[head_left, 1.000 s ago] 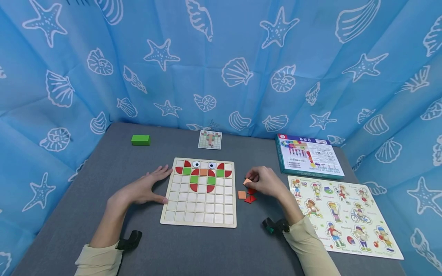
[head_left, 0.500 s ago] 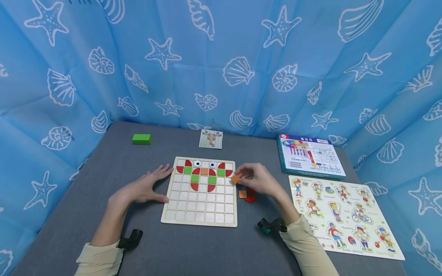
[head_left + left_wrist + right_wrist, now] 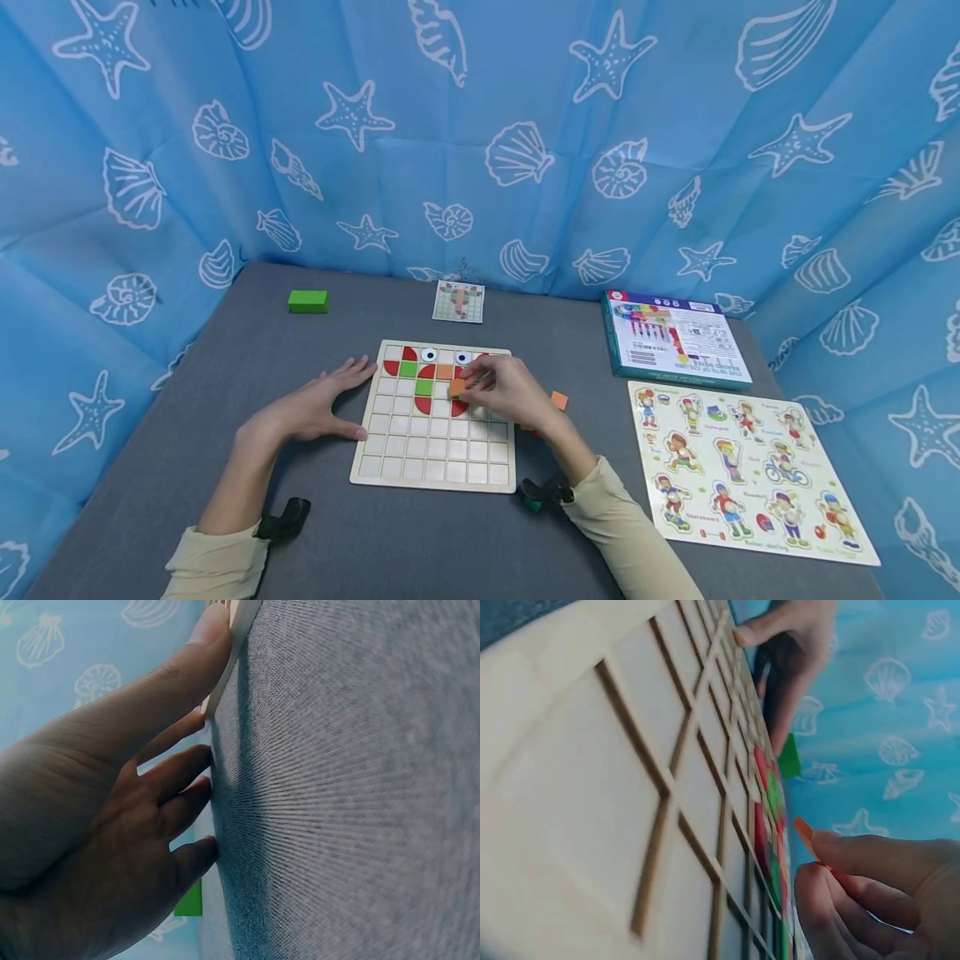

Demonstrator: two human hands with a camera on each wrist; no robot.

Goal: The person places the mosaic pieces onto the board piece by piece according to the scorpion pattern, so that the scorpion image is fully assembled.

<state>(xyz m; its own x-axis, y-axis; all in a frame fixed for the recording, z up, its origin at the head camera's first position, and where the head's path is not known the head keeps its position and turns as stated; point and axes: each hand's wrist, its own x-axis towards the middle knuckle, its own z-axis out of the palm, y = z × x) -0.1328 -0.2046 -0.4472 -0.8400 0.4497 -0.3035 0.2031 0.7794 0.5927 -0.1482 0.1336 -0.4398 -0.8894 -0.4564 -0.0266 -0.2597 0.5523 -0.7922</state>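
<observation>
A wooden grid board (image 3: 420, 474) lies flat on the table, with red quarter-round, green and orange tiles and two eye tiles forming a pattern in its upper rows. My right hand (image 3: 513, 390) is over the board's upper right part and pinches an orange square tile (image 3: 457, 388) between thumb and fingers. In the right wrist view this orange tile (image 3: 803, 828) is tilted, close over the board. My left hand (image 3: 307, 410) is at the board's left edge with fingers spread. Its thumb (image 3: 210, 634) touches the board's rim in the left wrist view.
Right of the board lie another orange tile (image 3: 559, 401) and red tiles (image 3: 531, 430), partly hidden by my right arm. A small pattern card (image 3: 458, 302) and a green block (image 3: 308, 302) are farther back. A boxed set (image 3: 678, 342) and a picture puzzle board (image 3: 750, 475) occupy the right side.
My right hand has carried the orange tile leftward from the loose tiles to over the board's pattern. My left hand has stayed at the board's left edge.
</observation>
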